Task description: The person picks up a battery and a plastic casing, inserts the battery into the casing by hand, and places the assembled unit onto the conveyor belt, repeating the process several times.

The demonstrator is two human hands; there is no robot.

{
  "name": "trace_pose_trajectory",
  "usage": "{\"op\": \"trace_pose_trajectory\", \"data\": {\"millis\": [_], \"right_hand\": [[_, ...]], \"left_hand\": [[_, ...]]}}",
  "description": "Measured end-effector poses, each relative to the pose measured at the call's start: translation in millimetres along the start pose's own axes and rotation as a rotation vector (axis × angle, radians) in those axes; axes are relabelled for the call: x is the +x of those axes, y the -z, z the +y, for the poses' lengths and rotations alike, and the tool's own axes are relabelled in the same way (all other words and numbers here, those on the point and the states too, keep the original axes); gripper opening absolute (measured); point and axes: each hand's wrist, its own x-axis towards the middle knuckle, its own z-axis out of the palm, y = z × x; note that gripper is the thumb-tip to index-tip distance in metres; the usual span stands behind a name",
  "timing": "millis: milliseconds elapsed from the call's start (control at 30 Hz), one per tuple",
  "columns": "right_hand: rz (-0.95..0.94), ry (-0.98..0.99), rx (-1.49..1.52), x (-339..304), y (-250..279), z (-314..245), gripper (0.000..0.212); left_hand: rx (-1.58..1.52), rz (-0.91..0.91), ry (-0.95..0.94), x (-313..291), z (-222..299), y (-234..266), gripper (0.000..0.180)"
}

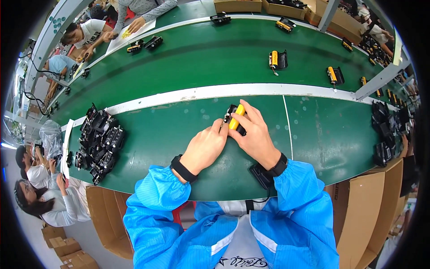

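Above the green worktable (201,179), both my hands meet on a small black plastic housing (242,130) with a yellow cylindrical battery (236,117) in it. My right hand (257,136) grips the battery and the housing, thumb and fingers on either side of the yellow cylinder. My left hand (207,145) pinches at the housing's left edge, where small light-coloured parts show; what exactly its fingertips hold is too small to tell. A black flat device (260,176) with a cable lies by my right wrist.
A heap of black housings (101,143) lies at left, another pile (383,130) at far right. Beyond the white rail (192,93), housings with yellow batteries (273,60) lie scattered on a green belt. Cardboard boxes (365,210) flank me. Other people sit at the left and far side.
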Motion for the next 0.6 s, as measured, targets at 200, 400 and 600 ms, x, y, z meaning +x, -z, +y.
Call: {"op": "trace_pose_trajectory", "data": {"millis": [200, 400, 600], "right_hand": [[-0.025, 0.025, -0.074, 0, 0, -5, 0.037], [-0.056, -0.023, -0.057, 3, 2, -10, 0.040], [-0.044, -0.008, -0.064, 5, 2, -8, 0.052]], "left_hand": [[0.005, 0.066, 0.021, -4, -1, -12, 0.033], [-0.191, 0.042, 0.028, -2, 3, 2, 0.035], [-0.077, 0.029, -0.077, 0, -9, 3, 0.038]]}}
